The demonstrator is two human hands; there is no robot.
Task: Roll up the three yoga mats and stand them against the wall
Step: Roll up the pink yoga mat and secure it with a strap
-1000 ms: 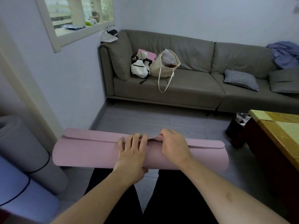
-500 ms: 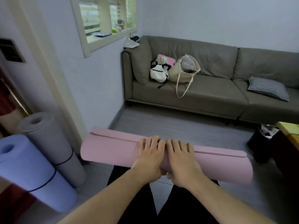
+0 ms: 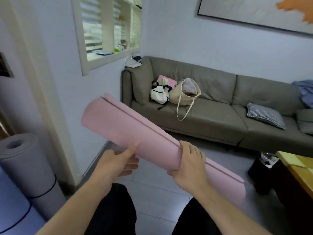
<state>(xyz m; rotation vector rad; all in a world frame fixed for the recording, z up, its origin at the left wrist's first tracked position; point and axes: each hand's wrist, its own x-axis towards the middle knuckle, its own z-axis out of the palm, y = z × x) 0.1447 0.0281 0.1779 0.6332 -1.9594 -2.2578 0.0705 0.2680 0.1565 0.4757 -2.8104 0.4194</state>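
The sofa (image 3: pixel 211 119) is taken as landmark. Well to its left, the grey mat (image 3: pixel 25 160) is stood rolled against the wall, the blue mat (image 3: pixel 13 214) beside it. In front of the sofa, the pink mat (image 3: pixel 128 131) is held rolled and tilted, off the floor. It is gripped by the right hand (image 3: pixel 189 163), fingers wrapped over the loose edge, and cupped from below by the left hand (image 3: pixel 116 161). No strap is seen; if the grip is eased, the roll would likely spring open.
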